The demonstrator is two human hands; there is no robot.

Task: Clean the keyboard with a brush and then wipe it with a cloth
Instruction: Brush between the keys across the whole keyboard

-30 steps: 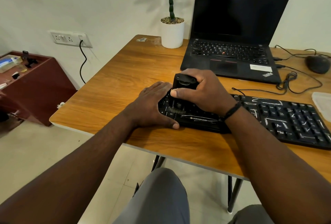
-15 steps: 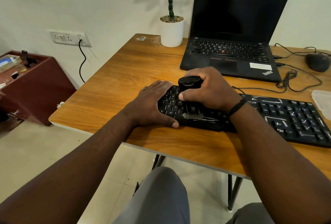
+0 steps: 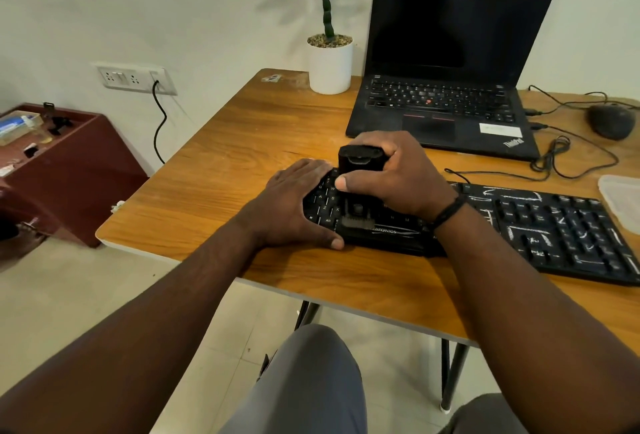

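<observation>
A black keyboard (image 3: 554, 225) lies along the near edge of the wooden table (image 3: 242, 163), with white dust streaks between the keys on its right half. My right hand (image 3: 398, 173) grips a black brush (image 3: 358, 170) upright over the keyboard's left part, its bristles touching the bottom key row near the brand label. My left hand (image 3: 294, 205) lies flat on the keyboard's left end, thumb along the front edge, holding it down. No cloth is in view.
An open black laptop (image 3: 446, 62) stands behind the keyboard, a potted plant (image 3: 330, 62) to its left. A mouse (image 3: 611, 120) and loose cables (image 3: 554, 156) lie at the right rear. A clear plastic container (image 3: 623, 201) sits at the right edge. A maroon cabinet (image 3: 69, 163) stands left.
The brush has shifted slightly along the left keys and its bristles now rest lower near the front row. My left hand stays in place on the keyboard's end.
</observation>
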